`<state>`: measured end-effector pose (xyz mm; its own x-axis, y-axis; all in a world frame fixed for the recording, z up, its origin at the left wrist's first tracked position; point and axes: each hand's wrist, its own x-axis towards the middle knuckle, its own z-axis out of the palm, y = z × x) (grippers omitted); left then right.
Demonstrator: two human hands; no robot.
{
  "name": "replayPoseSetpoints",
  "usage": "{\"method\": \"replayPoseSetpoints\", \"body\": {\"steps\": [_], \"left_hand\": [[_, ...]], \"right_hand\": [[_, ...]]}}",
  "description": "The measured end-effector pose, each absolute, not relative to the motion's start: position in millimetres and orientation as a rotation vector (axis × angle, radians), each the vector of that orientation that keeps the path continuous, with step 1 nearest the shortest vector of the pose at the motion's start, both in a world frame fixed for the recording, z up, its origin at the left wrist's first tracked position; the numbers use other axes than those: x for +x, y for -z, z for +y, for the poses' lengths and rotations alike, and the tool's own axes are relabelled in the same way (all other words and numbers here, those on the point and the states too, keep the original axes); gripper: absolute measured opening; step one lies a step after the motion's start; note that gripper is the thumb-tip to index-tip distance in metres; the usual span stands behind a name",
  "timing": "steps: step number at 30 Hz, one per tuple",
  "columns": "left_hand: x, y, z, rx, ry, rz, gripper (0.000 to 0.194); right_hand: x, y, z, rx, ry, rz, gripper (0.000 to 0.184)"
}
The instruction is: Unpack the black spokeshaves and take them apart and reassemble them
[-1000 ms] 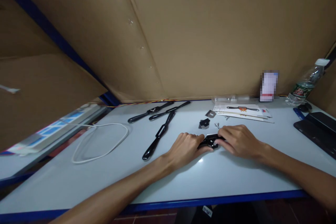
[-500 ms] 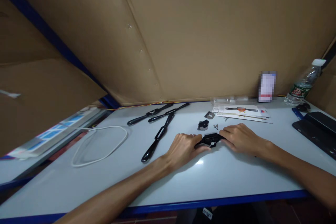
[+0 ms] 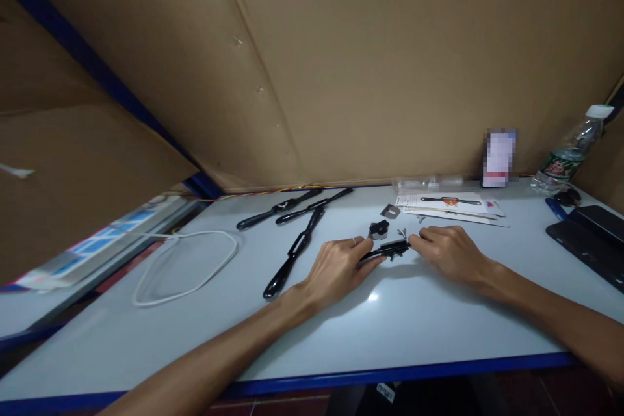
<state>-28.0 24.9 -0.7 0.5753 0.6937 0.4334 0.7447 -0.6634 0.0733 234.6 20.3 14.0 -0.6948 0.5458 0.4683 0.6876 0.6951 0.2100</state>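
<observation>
A black spokeshave (image 3: 394,247) is held level between my two hands, a little above the table's middle right. My left hand (image 3: 340,268) is closed round its left handle, thumb in front. My right hand (image 3: 446,252) has its fingers closed at the other handle, which is mostly hidden. A small wing-like screw shows under the spokeshave's middle. Just behind it lie a black cap piece (image 3: 379,229) over a grey blade, a loose wing screw (image 3: 402,233) and a flat slotted blade (image 3: 390,211).
Three more black spokeshaves, one nearest (image 3: 291,253), lie left of my hands. Farther left is a looped white cable (image 3: 233,253). Printed cards (image 3: 451,201) and clear plastic packaging (image 3: 429,184) lie behind. A phone (image 3: 500,157), bottle (image 3: 560,166) and black case (image 3: 589,240) are on the right.
The spokeshave has turned about its length, so its middle looks narrower and the screw below shows differently. My hands stay on its handles, with the right fingers shifted slightly.
</observation>
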Motion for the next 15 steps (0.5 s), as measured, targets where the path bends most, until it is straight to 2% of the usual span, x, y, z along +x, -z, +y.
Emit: {"method": "replayPoseSetpoints", "body": {"steps": [7,11,15], "left_hand": [[-28.9,-3.5,23.0,-2.702,0.796,-1.263,0.01],[-28.7,-2.8,22.5,-2.698,0.959,-1.204,0.009],[-28.5,-2.8,22.8,-2.677,1.057,-1.236,0.016]], "right_hand": [[233.9,-9.6,20.8,-0.993,0.514,-2.43,0.023],[233.0,-9.7,21.1,-0.978,0.467,-2.336,0.018],[231.9,-10.2,20.3,-0.956,0.428,-2.286,0.021]]}}
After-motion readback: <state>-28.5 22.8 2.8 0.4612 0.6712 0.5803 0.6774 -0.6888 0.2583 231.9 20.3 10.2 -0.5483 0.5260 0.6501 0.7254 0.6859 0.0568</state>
